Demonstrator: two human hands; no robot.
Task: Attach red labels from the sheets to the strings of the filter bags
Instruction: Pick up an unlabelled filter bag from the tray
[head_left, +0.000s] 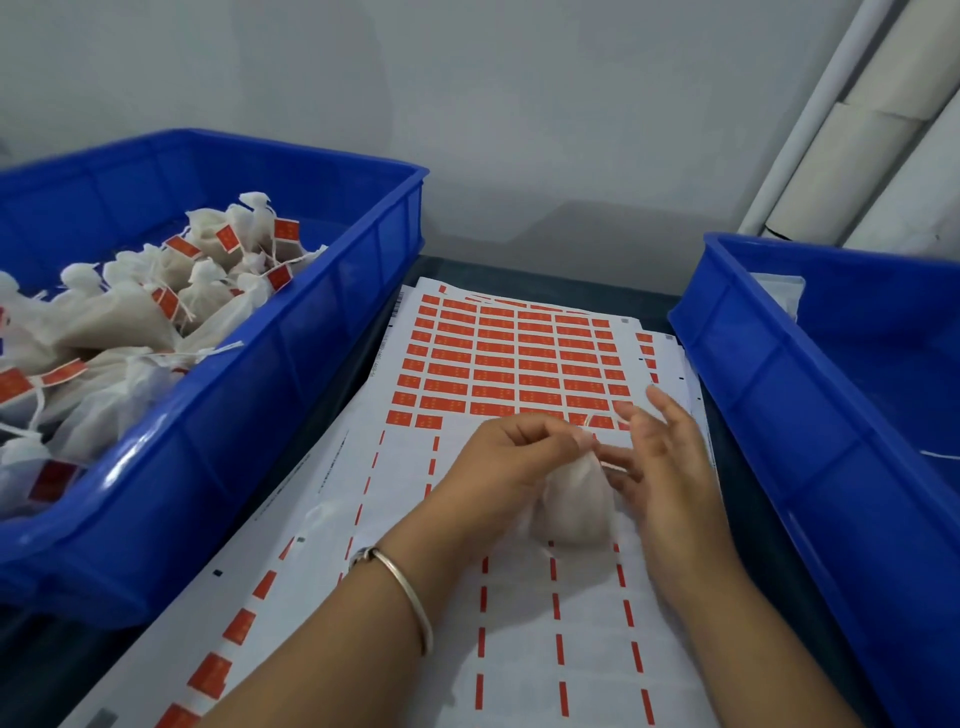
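Left hand (511, 447) pinches my filter bag (574, 506) at its neck; right hand (657, 457) spread wide beside it, over label sheets (514, 358) lying between two blue bins (291, 374), grey wall (519, 104) beyond.

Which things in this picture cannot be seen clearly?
- Label print on the sheet: too small, head view.
- String of the held filter bag: blurred, behind the left hand.
- Right bin: cut off by the edge; its wall hides the contents.
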